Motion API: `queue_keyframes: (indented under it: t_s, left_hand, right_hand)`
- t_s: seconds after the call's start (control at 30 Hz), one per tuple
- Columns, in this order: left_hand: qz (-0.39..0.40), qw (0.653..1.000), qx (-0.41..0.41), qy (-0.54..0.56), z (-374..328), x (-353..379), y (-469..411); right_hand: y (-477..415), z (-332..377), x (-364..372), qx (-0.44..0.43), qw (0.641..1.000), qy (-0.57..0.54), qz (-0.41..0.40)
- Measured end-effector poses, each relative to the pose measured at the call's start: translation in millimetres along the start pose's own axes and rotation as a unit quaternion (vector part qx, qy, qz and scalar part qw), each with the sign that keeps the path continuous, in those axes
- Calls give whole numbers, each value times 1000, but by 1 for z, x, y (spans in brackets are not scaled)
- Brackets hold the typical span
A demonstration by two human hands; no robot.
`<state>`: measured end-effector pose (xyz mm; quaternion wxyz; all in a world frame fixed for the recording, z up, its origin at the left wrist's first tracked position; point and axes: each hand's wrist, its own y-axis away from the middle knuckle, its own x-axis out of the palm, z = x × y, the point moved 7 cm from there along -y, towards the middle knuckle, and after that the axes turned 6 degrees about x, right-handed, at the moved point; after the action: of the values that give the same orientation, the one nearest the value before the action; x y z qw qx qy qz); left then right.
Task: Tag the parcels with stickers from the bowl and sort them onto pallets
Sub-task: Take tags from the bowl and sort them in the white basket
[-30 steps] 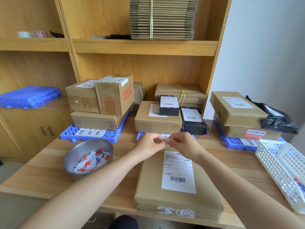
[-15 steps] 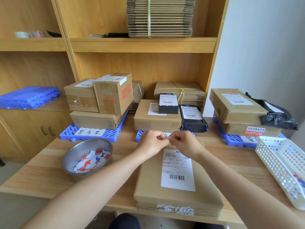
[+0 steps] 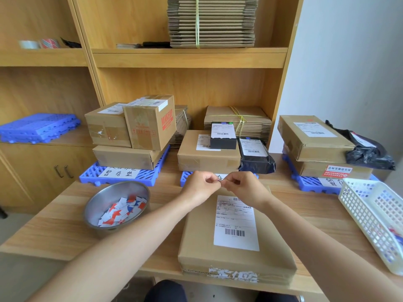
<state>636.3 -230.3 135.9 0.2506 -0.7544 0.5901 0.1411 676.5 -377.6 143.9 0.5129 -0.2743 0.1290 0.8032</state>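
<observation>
A flat brown parcel (image 3: 235,256) with a white shipping label lies on the table right in front of me. Above its far edge my left hand (image 3: 201,187) and my right hand (image 3: 245,188) meet fingertip to fingertip, both pinching a small sticker (image 3: 220,182) that is mostly hidden by the fingers. A steel bowl (image 3: 98,203) holding several red, blue and white stickers stands to the left of the parcel. Three blue pallets stand along the back of the table: the left pallet (image 3: 91,174), the middle pallet (image 3: 185,176) and the right pallet (image 3: 309,185), each loaded with parcels.
A white plastic basket (image 3: 375,223) sits at the table's right edge. A black poly bag (image 3: 368,149) lies on the right stack. Bundled flat cartons (image 3: 211,20) fill the shelves behind. Spare blue pallets (image 3: 39,127) rest on the left cabinet.
My two hands stay together over the parcel's far edge, the fingers shifting slightly on the sticker. The parcel and the bowl have not moved.
</observation>
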Motion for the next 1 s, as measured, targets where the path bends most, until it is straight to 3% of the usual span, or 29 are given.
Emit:
queue_keyframes:
  t_s: [0.1, 0.3, 1.0]
  left_hand:
    - [45, 994, -21, 98, 4, -4, 2]
    - [108, 988, 0, 108, 4, -11, 3]
    - [120, 986, 11, 112, 11, -1, 4]
  right_hand:
    - [0, -6, -7, 23, 998, -65, 15]
    - [-1, -10, -4, 38, 995, -88, 42]
    - [-1, -8, 7, 11, 997, -22, 71]
